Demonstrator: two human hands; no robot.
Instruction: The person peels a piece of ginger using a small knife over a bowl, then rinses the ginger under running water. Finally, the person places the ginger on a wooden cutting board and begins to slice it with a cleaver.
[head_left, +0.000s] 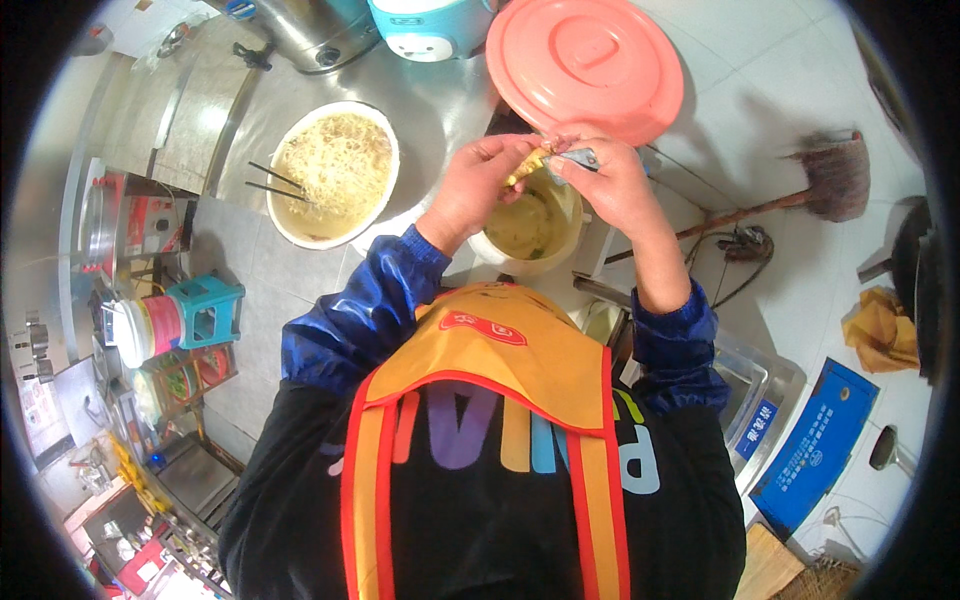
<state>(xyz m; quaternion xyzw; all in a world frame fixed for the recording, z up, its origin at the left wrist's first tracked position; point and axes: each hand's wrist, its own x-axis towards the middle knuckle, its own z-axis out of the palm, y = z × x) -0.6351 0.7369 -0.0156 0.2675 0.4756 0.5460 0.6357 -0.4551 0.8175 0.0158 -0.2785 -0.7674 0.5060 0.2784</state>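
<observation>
Between the fingers of my left hand is a small knobbly yellow piece of food, which looks like ginger root. My right hand grips a small grey-blue tool, perhaps a peeler or small knife, held against the piece. Both hands are raised over a pale basin of yellowish liquid with dark scraps in it. To the left stands a large white bowl full of pale shredded food in liquid. Two dark chopsticks lean over that bowl's left rim.
A round pink plastic lid lies beyond my hands. Behind are a turquoise appliance and a steel vessel. A broom leans at right, near a blue sign board. A turquoise stool stands left.
</observation>
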